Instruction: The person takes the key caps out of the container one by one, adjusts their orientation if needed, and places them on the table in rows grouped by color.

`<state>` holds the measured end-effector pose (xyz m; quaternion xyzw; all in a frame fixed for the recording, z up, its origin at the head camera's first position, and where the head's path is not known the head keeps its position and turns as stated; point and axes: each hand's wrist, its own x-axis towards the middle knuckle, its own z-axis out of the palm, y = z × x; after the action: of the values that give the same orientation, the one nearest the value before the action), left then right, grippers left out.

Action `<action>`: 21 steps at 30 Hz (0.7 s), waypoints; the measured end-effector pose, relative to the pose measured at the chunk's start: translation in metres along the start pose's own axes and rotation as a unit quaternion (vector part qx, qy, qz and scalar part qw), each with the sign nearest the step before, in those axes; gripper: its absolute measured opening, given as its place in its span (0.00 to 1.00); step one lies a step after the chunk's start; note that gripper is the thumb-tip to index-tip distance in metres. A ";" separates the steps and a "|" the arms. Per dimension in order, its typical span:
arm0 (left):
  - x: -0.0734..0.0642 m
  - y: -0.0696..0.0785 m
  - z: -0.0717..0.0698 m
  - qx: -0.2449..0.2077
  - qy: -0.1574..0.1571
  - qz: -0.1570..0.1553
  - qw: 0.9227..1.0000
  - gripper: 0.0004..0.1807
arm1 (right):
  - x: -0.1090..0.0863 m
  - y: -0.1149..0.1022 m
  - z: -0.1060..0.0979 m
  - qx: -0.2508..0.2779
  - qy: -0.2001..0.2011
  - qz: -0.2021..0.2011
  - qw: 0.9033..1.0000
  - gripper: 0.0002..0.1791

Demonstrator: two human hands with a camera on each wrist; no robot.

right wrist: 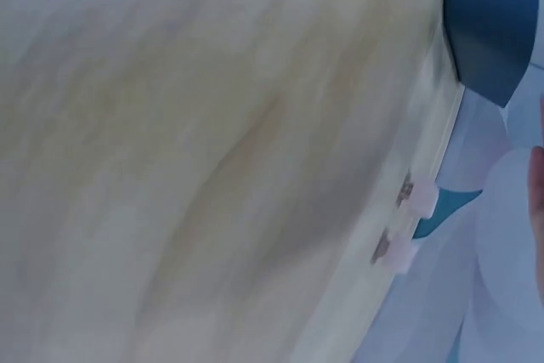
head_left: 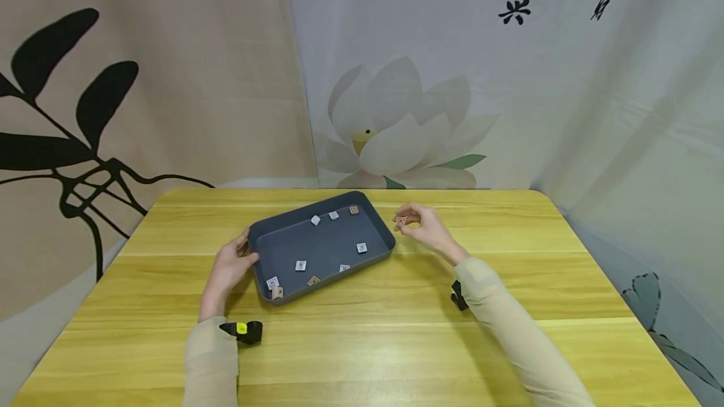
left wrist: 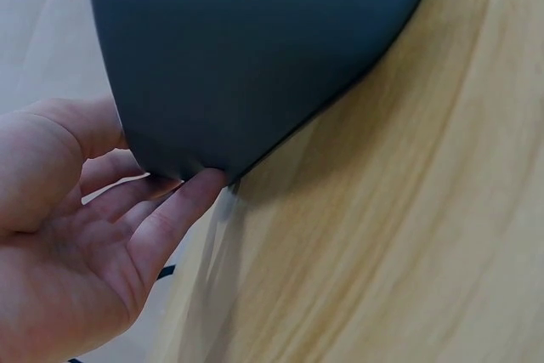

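Note:
A dark grey rectangular tray (head_left: pixel 328 245) lies at an angle on the wooden table, with several small printed cubes inside, some white and some tan. At its left end my left hand (head_left: pixel 229 262) grips the wall, thumb near the rim. In the left wrist view that hand's fingers (left wrist: pixel 174 223) meet the lower edge of the tray (left wrist: pixel 246 48). Just beyond the tray's right end, my right hand (head_left: pixel 425 228) pinches a small cube with a reddish print (head_left: pixel 401 221) between thumb and fingers. Only a sliver of the right hand (right wrist: pixel 537 201) shows in the right wrist view.
Two pale cubes, one (right wrist: pixel 422 197) above the other (right wrist: pixel 399 254), appear near the table's edge in the right wrist view. Bare wood (head_left: pixel 396 344) spreads in front of the tray. A printed curtain (head_left: pixel 226 80) hangs behind the table.

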<state>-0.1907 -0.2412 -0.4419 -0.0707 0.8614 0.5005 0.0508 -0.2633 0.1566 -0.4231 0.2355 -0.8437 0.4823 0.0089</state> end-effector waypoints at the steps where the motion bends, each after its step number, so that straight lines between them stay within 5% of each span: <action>1: 0.000 0.000 0.000 0.000 0.000 0.001 1.000 0.38 | -0.002 -0.004 -0.003 0.007 0.001 0.010 1.000 0.12; 6: 0.000 -0.001 0.000 0.004 0.002 0.000 1.000 0.38 | -0.014 -0.023 -0.015 0.032 0.011 0.049 0.998 0.10; 21: 0.000 0.000 0.000 0.002 -0.002 -0.003 1.000 0.38 | -0.018 -0.006 -0.025 -0.022 0.049 0.041 0.998 0.11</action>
<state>-0.1903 -0.2411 -0.4420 -0.0724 0.8618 0.4990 0.0548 -0.2504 0.1820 -0.4094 0.1770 -0.8616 0.4743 0.0356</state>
